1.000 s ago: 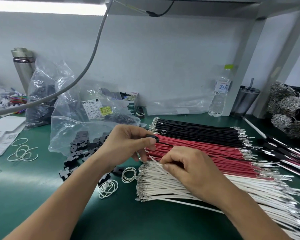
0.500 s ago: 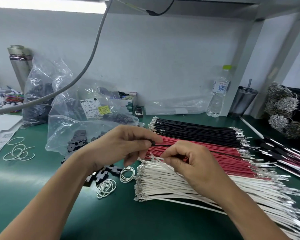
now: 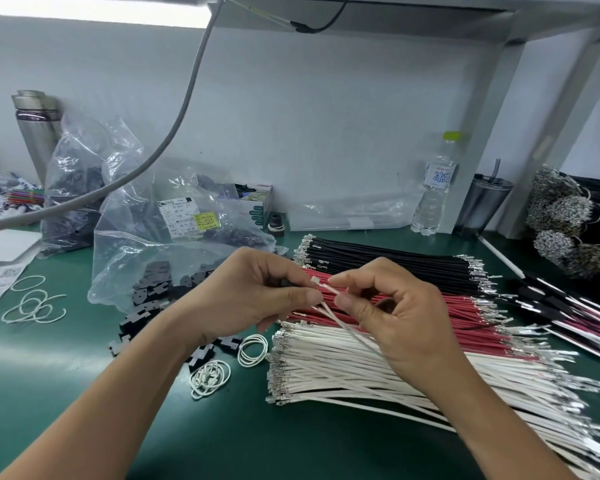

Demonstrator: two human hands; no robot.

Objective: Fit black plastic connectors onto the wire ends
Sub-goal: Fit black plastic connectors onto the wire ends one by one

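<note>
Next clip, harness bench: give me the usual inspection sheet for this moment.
Surface: green mat.
Job's things: white wires, red wires and black wires in rows; loose black connectors by a clear bag.
Clutter: rubber bands, water bottle, metal flask, papers.
Grippers: left hand holds a black connector; right hand pinches one white wire.
Cables: grey hose overhead.
Surroundings: white wall, finished bundles at right.
</note>
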